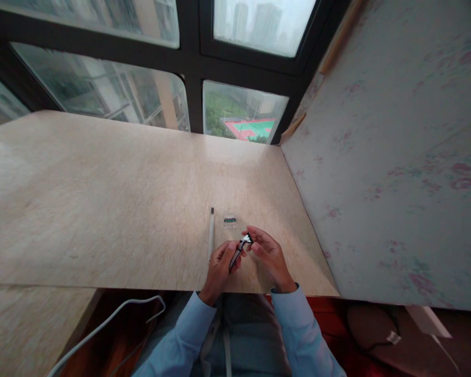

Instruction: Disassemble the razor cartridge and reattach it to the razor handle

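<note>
My left hand is closed around the dark handle of a razor, which is tilted with its head up and to the right. At the razor's head, my right hand has its thumb and fingers curled about the silver and black cartridge. Exactly where those fingertips touch is hard to make out. Just beyond the hands lies a small clear plastic case with a dark and green strip inside. Left of the case rests a slim whitish stick with a dark tip, its near end close to my left hand.
The beige stone-patterned ledge runs along a dark-framed window. A wall with flowered paper bounds it on the right. Below the front edge at left hangs a white cable; a white box-like object sits low at right.
</note>
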`<action>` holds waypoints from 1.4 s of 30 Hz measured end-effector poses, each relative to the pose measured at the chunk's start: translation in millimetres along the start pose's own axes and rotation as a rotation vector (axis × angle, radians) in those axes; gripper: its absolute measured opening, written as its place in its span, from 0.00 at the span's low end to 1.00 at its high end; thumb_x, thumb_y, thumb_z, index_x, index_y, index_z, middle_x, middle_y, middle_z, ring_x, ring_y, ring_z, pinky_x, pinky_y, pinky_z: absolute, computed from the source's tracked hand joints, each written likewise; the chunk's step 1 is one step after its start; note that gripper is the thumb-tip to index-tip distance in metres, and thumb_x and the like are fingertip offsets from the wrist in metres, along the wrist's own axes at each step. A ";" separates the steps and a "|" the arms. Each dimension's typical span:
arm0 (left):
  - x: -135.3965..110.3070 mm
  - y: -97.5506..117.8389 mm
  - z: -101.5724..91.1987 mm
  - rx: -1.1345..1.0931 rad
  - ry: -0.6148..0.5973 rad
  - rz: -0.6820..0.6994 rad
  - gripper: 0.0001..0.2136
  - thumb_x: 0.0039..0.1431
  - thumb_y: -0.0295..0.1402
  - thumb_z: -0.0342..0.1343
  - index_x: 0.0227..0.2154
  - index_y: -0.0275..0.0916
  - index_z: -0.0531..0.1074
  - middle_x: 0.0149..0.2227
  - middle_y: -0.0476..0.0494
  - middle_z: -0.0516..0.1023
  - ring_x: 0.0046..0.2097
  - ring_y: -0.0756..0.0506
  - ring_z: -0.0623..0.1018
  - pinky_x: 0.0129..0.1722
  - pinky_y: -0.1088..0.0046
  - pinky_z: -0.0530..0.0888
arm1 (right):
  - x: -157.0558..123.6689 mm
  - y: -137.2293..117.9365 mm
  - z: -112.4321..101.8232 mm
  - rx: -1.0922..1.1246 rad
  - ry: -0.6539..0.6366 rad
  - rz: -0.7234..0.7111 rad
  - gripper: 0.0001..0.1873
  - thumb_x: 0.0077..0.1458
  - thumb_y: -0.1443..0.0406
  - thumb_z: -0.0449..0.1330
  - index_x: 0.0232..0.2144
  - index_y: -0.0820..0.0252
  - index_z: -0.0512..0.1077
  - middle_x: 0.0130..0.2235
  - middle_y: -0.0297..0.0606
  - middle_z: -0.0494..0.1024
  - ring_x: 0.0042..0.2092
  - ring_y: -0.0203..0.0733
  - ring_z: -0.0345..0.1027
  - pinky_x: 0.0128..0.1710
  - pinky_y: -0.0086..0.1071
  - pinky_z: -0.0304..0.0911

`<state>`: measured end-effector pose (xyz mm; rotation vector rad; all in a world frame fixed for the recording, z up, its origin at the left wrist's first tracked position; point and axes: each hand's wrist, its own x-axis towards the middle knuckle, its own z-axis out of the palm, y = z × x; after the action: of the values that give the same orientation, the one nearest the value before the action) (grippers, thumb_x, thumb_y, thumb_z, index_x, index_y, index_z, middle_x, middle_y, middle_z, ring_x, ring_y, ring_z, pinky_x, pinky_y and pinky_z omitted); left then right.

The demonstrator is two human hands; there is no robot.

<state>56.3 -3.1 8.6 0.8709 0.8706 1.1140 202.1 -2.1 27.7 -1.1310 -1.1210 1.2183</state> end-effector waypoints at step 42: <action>-2.1 3.0 -13.4 -0.167 -0.239 -0.215 0.23 0.58 0.52 0.53 0.19 0.37 0.64 0.15 0.55 0.58 0.17 0.55 0.56 0.19 0.75 0.50 | -3.8 8.8 3.5 0.037 -0.078 -0.153 0.19 0.42 0.59 0.73 0.39 0.54 0.81 0.33 0.37 0.81 0.34 0.41 0.73 0.39 0.36 0.70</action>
<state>42.5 -2.6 6.2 0.7354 0.6465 0.8624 197.6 -5.6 19.2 -0.9583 -1.2160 1.1672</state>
